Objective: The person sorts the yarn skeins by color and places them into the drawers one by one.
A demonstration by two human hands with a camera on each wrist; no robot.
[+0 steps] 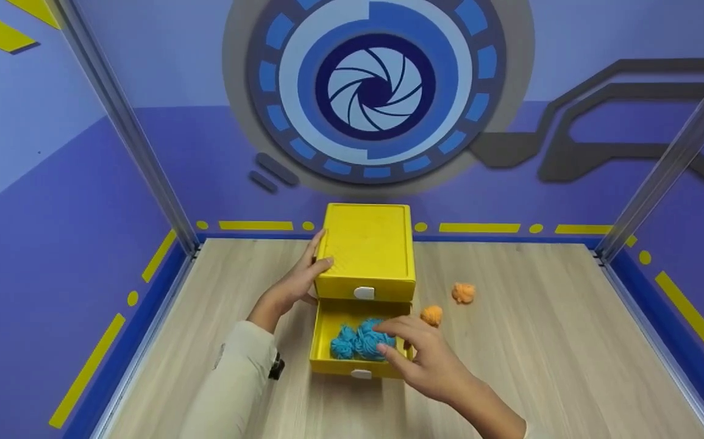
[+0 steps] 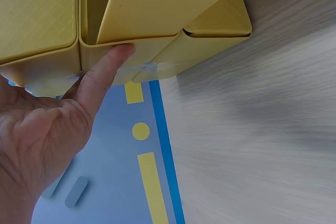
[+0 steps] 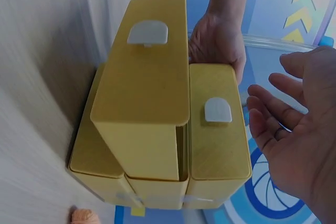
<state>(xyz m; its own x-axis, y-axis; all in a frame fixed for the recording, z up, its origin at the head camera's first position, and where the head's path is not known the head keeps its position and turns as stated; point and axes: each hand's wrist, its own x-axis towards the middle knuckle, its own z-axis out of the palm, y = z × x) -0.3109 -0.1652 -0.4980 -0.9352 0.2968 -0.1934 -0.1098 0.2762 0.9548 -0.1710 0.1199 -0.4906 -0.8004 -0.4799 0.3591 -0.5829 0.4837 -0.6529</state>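
Note:
A yellow cabinet [image 1: 367, 244] stands with its white-tabbed middle drawer [image 1: 327, 365] pulled out. Two blue yarn balls [image 1: 343, 342] lie inside that drawer, side by side. My left hand [image 1: 294, 281] rests against the cabinet's left side; the left wrist view shows a straight finger [image 2: 100, 74] pressing on the side wall. Over the drawer's right part is my right hand [image 1: 428, 360], its thumb and fingers parted and overlapping the larger blue ball in the head view. Nothing shows between these loosely bent fingers [image 3: 270, 111] in the right wrist view.
Two orange yarn balls [image 1: 431, 315] lie on the wooden table [image 1: 534, 341] to the right of the cabinet, one farther back. A decorated blue-purple wall [image 1: 254, 140] rises close behind the cabinet. Side panels with metal posts [image 1: 138, 134] bound the table left and right.

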